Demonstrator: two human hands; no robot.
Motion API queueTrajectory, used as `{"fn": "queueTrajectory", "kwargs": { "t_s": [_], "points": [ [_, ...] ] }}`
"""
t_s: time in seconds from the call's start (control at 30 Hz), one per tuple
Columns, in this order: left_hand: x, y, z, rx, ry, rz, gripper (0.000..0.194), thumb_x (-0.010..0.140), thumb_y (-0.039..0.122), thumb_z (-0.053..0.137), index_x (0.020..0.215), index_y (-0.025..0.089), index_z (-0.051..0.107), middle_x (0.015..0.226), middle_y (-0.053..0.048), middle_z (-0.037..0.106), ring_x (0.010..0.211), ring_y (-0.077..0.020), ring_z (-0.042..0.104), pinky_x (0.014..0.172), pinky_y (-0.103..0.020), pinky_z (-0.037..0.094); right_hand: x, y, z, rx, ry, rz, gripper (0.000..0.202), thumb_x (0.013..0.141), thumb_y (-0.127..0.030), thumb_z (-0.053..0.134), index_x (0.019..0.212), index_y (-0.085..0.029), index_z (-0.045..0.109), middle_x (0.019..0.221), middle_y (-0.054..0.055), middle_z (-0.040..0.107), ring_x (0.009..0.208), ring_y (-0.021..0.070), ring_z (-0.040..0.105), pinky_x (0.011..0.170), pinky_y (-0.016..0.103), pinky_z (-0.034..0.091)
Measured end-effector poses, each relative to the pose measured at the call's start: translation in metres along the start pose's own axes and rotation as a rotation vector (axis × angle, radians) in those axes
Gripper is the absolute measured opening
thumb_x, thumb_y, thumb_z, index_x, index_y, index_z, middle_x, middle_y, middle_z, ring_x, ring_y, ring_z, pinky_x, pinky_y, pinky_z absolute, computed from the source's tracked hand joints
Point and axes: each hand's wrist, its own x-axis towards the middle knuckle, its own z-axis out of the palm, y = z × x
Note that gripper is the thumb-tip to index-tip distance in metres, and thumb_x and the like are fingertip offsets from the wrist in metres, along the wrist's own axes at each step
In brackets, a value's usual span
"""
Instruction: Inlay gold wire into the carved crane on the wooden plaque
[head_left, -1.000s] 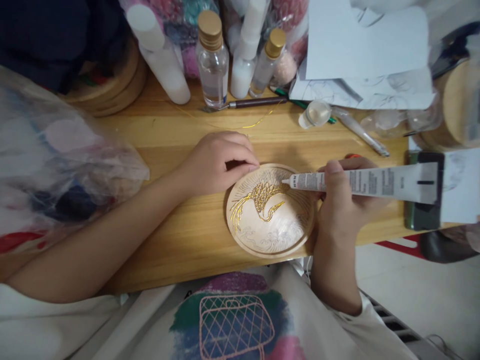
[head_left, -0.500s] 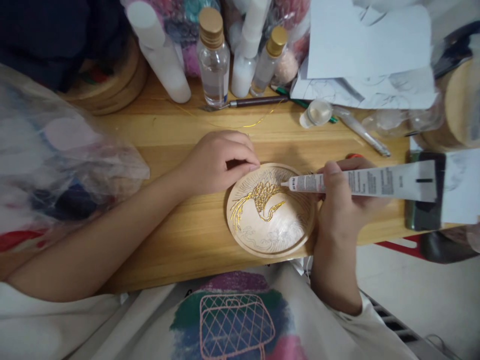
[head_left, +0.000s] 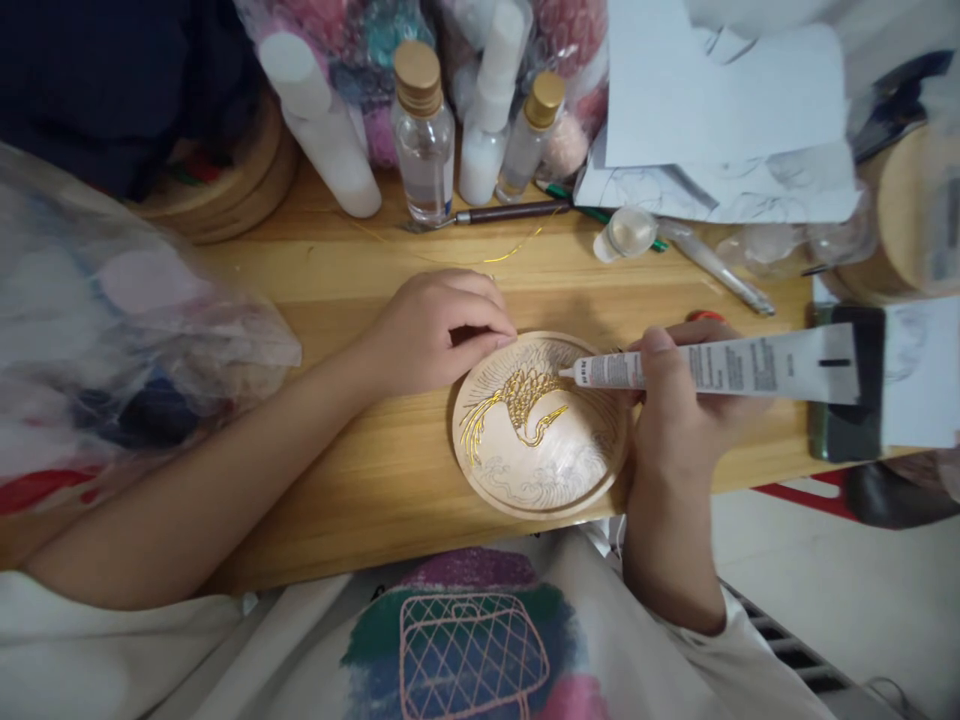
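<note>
While the right hand (head_left: 679, 410) grasped the tube (head_left: 750, 366) mid-body, sensibly for something likely light and squeezable, the left hand (head_left: 442, 330), grip unclear, touched the round board (head_left: 559, 450) by the table's (head_left: 352, 480) near edge.

Relative to the earlier views, my right hand (head_left: 679, 410) now lies slightly farther left, and the white tube (head_left: 739, 365) in its grip shifts with it. The nozzle (head_left: 568, 373) sits a little lower and to the left over the wooden disc (head_left: 566, 435), at the right end of the gold scales (head_left: 517, 390). More of the phone (head_left: 871, 370) shows beyond the tube's flat end. My view tilts slightly, so the bottles (head_left: 424, 160) appear lower.
</note>
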Motion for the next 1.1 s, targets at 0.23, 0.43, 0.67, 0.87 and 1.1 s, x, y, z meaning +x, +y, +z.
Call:
{"fn": "queueTrajectory", "kwargs": {
  "t_s": [0.23,0.43,0.67,0.87,1.1],
  "points": [
    [0.0,0.001,-0.001,-0.004,0.01,0.013,0.013,0.091,0.018,0.063,0.082,0.018,0.073,0.085,-0.003,0.074,0.077,-0.0132,0.068,0.071,-0.024,0.052,0.002,-0.006,0.0,0.153,0.066,0.176,0.028,0.079,-0.04,0.074,0.068,-0.02,0.058,0.056,-0.006,0.055,0.043,0.0077,0.046,0.038,0.022,0.034],
    [-0.003,0.008,-0.001,0.14,0.193,-0.028,0.012,0.092,0.018,0.062,0.084,0.018,0.071,0.088,-0.004,0.074,0.082,-0.013,0.069,0.074,-0.025,0.056,0.02,-0.013,-0.002,0.628,0.057,0.528,0.034,0.065,-0.041,0.079,0.06,-0.02,0.053,0.044,-0.009,0.047,0.033,0.0054,0.036,0.028,0.017,0.025],
    [-0.01,0.014,-0.02,0.396,0.287,-0.146,0.015,0.092,0.027,0.059,0.084,0.021,0.071,0.098,-0.006,0.074,0.09,-0.0173,0.07,0.083,-0.034,0.059,0.033,-0.004,-0.012,1.081,-0.205,0.817,0.039,0.065,-0.046,0.082,0.06,-0.02,0.053,0.039,-0.009,0.045,0.033,0.0048,0.039,0.031,0.015,0.033],
    [-0.004,0.013,-0.004,0.468,0.185,-0.097,0.02,0.092,0.025,0.057,0.081,0.022,0.073,0.098,-0.008,0.074,0.092,-0.0218,0.069,0.081,-0.039,0.059,0.032,-0.006,-0.011,1.168,-0.221,0.872,0.035,0.073,-0.046,0.078,0.062,-0.02,0.055,0.039,-0.009,0.045,0.034,0.0046,0.039,0.033,0.015,0.034],
    [-0.001,0.007,0.006,0.495,0.162,-0.048,0.024,0.094,0.026,0.053,0.082,0.024,0.073,0.094,-0.007,0.074,0.09,-0.0211,0.068,0.081,-0.04,0.059,0.032,-0.011,-0.009,1.234,-0.223,0.889,0.039,0.075,-0.042,0.076,0.055,-0.019,0.051,0.038,-0.008,0.043,0.032,0.0045,0.039,0.031,0.015,0.03]
  ]
}}
